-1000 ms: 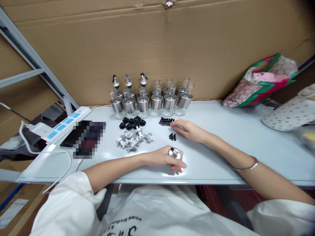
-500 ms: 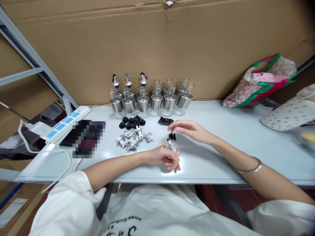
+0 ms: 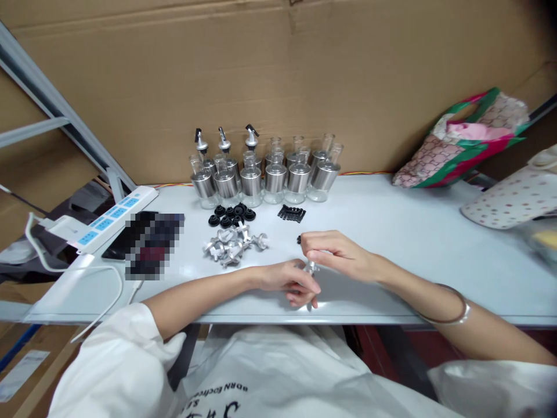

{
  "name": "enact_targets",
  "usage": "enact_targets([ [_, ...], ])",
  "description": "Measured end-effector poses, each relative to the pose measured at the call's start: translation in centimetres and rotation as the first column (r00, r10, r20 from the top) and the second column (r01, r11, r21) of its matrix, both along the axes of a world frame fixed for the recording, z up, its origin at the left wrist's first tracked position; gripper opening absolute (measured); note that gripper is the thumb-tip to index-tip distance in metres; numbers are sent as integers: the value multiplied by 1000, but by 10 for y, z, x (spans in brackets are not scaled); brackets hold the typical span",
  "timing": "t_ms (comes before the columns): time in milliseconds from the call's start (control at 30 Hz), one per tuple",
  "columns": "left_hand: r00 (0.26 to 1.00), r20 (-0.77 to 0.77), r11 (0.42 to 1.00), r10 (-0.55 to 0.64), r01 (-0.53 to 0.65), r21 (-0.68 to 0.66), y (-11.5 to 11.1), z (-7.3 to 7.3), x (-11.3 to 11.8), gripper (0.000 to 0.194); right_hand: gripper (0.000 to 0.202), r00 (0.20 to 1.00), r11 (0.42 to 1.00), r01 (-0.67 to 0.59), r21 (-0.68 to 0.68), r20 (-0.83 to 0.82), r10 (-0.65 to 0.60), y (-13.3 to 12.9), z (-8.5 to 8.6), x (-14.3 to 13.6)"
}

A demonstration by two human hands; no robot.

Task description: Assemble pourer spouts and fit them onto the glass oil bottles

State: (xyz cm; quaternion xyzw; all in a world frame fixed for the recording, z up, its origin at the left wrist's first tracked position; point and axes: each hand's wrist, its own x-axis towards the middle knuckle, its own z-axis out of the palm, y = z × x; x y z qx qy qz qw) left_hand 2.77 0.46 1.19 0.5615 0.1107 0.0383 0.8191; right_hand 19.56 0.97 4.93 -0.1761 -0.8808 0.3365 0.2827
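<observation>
Near the table's front edge, my left hand (image 3: 296, 283) is closed around a silver pourer spout (image 3: 311, 267), most of it hidden by the fingers. My right hand (image 3: 337, 252) is bent over the top of the spout with its fingers curled together; whatever lies under the fingertips is hidden. Small black caps (image 3: 299, 239) peek out behind the right hand, mostly covered by it. Farther back lies a group of black flip pieces (image 3: 292, 213). To the left are a pile of silver spout parts (image 3: 235, 244) and several black rubber stoppers (image 3: 232, 215).
Glass bottles with steel sleeves (image 3: 275, 177) stand in rows at the back, three with pourers (image 3: 251, 137) fitted. At left are a power strip (image 3: 117, 215), a white cable (image 3: 124, 284) and a dark phone (image 3: 117, 247). A patterned bag (image 3: 435, 157) and a dotted container (image 3: 505, 200) stand right.
My right hand has come down and toward me, from above the small black caps onto the top of the spout, and its fingers have curled. The left hand stays nearly in place.
</observation>
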Motion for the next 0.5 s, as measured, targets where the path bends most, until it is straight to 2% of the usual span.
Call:
enact_targets([
  [100,998,-17,998,66,-66,21,-4,2,1,41,51,994,988,107,-112,30,-105,5,1,7],
  [200,994,-36,994,100,-98,55,-8,6,0,41,53,938,917,319,-240,-62,-342,18,1,17],
  [267,993,-39,992,109,-106,72,-10,9,-1,43,44,884,867,400,-297,-123,-450,30,-1,22],
  [333,993,-42,991,113,-110,74,-10,11,-1,45,36,860,832,439,-339,-110,-498,40,-4,25],
  [400,992,-46,991,121,-118,66,-10,13,-1,46,35,856,804,468,-365,-38,-516,48,-9,27],
  [500,991,-41,991,125,-123,61,-10,13,-1,47,34,862,792,494,-358,82,-501,53,-17,28],
])
